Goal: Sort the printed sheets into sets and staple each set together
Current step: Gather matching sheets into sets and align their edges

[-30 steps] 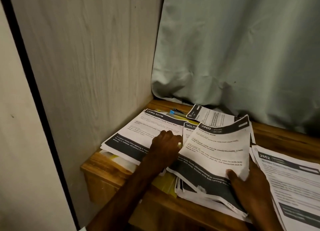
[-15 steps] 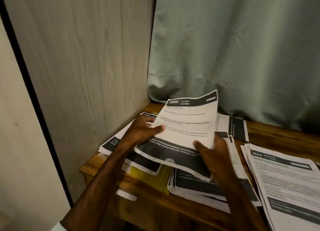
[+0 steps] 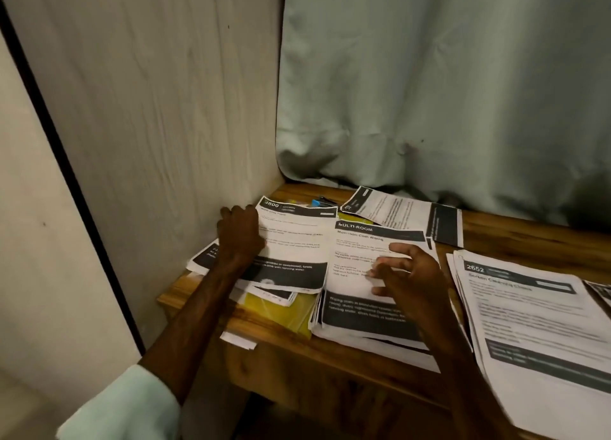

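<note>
Left hand [image 3: 239,238] on left edge of 3800 sheet [image 3: 297,241], fingers curled, honestly can't tell if pinching it. Sheet lies atop left pile at table [image 3: 297,350] corner, by wall panel [image 3: 165,125]. Right hand [image 3: 408,276] over MULTI-ROOM pile [image 3: 363,310], fingers loosely spread, holding nothing. 2652 pile [image 3: 529,307] further right.

Dim, warm indoor light; soft shadows gather under the curtain at right. Edges bow from wide-angle distortion; print looks slightly blurred.

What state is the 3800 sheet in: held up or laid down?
Laid down: 3800 sheet lies on the left pile, left hand holding its edge.
</note>
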{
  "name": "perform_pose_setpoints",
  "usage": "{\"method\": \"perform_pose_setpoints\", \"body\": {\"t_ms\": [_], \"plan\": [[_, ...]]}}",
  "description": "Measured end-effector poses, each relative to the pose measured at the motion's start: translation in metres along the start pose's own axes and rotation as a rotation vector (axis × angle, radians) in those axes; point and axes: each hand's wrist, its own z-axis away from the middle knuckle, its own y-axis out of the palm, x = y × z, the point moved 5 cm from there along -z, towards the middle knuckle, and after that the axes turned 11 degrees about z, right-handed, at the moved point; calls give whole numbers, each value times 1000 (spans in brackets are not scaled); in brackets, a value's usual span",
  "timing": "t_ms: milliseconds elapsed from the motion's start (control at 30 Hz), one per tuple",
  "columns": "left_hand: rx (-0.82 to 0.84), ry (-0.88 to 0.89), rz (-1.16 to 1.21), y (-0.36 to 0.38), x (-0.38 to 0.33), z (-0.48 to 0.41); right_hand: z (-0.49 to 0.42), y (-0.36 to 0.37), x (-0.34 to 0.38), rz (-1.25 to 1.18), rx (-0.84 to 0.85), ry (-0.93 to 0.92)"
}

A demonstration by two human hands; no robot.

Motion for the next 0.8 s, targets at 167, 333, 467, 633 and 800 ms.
{"method": "perform_pose_setpoints", "body": {"t_ms": [167,333,467,633,800], "plan": [[-37,179,17,10,-55,17,0,-17,-4,-10,-6,-3],[51,344,171,22,-132,52,5,-41,-6,-24,-18,-23],[48,498,228,26,-199,85,13,-72,-3,3,-68,-36],[88,629,255,32,-275,123,32,-132,-2,37,-153,-43],[185,742,323,45,-349,172,57,-211,-12,101,-221,-25]]}}
